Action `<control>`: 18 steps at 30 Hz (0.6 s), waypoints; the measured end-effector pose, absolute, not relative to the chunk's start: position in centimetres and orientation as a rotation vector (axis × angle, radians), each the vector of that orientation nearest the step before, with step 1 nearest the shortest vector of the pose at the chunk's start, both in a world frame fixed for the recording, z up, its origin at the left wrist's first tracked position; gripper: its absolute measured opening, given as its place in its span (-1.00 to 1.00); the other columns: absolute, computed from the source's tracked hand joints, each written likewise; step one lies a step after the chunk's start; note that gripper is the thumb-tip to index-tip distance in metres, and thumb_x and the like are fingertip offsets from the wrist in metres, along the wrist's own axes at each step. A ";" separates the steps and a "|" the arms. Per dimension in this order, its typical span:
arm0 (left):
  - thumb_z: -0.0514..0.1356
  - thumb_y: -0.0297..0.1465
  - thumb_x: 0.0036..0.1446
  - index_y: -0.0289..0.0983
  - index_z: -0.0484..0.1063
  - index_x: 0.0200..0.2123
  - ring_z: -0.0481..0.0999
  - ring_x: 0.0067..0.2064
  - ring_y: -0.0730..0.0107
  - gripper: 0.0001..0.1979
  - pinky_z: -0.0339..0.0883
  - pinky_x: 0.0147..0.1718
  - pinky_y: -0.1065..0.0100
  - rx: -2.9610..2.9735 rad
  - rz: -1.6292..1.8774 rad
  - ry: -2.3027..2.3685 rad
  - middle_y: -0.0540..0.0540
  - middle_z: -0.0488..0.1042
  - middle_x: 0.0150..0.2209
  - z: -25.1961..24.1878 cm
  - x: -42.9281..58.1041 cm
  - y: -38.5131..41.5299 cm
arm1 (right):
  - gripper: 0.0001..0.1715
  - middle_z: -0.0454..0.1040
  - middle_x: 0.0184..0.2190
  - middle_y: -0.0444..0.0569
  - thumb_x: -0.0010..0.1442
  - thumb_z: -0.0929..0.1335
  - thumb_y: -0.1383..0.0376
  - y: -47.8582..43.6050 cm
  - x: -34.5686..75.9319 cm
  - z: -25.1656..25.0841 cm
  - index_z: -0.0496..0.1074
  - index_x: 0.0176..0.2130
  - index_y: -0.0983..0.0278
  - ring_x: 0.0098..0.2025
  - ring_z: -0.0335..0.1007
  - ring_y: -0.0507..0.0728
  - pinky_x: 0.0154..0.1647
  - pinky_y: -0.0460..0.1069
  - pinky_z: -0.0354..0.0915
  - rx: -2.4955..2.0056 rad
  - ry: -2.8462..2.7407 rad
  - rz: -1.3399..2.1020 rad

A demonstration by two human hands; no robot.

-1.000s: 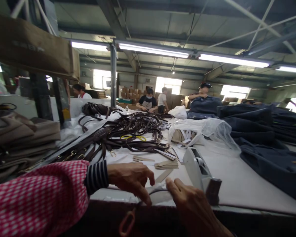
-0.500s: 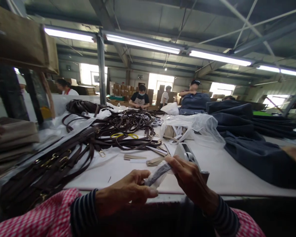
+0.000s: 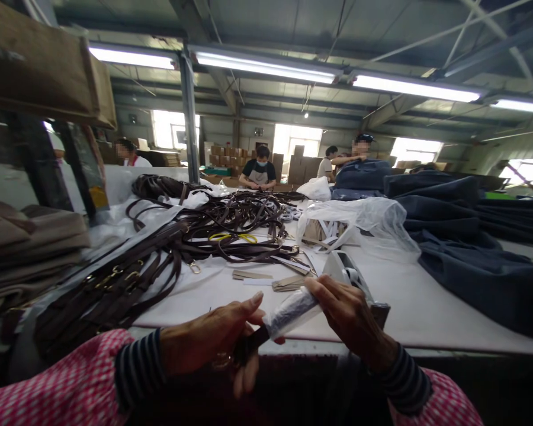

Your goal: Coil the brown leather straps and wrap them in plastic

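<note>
A dark brown strap (image 3: 254,344) with a metal fitting near its end stretches between my hands, partly covered by a clear wrapped sleeve (image 3: 293,310). My left hand (image 3: 224,331) cradles the bare strap end, its thumb raised and its fingers underneath. At the sleeve's upper end, my right hand (image 3: 344,307) pinches with thumb and fingers. Just behind that hand stands a grey tape dispenser (image 3: 340,267), partly hidden by it. Flat beige strips (image 3: 291,284) lie on the white table beyond the sleeve.
Piled dark straps (image 3: 231,219) with metal clasps cover the table's left and middle. A clear plastic bag (image 3: 377,222) holds more strips. Dark blue fabric (image 3: 466,278) is heaped at the right, brown fabric (image 3: 31,248) at the left. Co-workers stand across the table.
My left hand has shifted down the strap and its thumb has lifted, exposing the dark end and metal fitting. The sleeve now looks straighter. My right hand keeps its pinch.
</note>
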State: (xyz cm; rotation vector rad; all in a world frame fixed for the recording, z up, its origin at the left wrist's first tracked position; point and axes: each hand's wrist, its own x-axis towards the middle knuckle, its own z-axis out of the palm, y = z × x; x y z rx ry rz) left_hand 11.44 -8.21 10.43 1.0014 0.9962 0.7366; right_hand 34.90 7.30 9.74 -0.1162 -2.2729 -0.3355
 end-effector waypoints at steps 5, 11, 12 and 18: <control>0.29 0.07 0.16 -0.34 0.60 -0.29 0.39 -0.60 0.46 -0.47 0.19 -0.59 0.48 1.011 0.834 0.880 -0.09 0.51 -0.55 10.5 13.1 -7.3 | -0.70 0.54 -0.31 0.04 0.47 0.17 0.49 6.9 34.6 10.0 0.43 0.00 0.36 -0.33 0.50 0.11 -0.30 -0.05 0.34 -0.097 -2.279 -0.363; 0.34 -0.17 0.22 -0.34 0.54 -0.45 0.02 -0.67 0.63 -0.64 -0.13 -0.69 0.53 1.069 1.049 1.082 0.10 0.20 -0.70 12.6 12.0 -8.4 | -0.64 0.59 -0.24 -0.02 0.45 0.31 0.19 4.9 36.2 7.6 0.40 0.17 0.24 -0.29 0.51 0.11 -0.24 -0.05 0.35 -0.497 -2.395 0.421; 0.34 -0.18 0.22 -0.33 0.51 -0.47 0.02 -0.65 0.63 -0.64 -0.11 -0.68 0.54 1.095 1.119 1.078 0.11 0.19 -0.69 13.4 11.4 -8.6 | -0.61 0.58 -0.29 -0.06 0.42 0.34 0.11 4.2 36.7 6.7 0.43 0.14 0.23 -0.31 0.50 0.11 -0.24 -0.05 0.35 -0.613 -2.391 0.646; 0.25 -0.39 0.31 -0.32 0.47 -0.46 -0.02 -0.65 0.61 -0.73 0.15 -0.65 0.54 1.058 1.529 0.967 0.13 0.12 -0.69 17.4 8.0 -9.6 | -0.48 0.49 -0.41 -0.08 0.29 0.37 -0.18 0.2 41.8 -0.1 0.54 -0.24 0.21 -0.35 0.49 0.15 -0.40 -0.03 0.36 -0.889 -2.269 1.644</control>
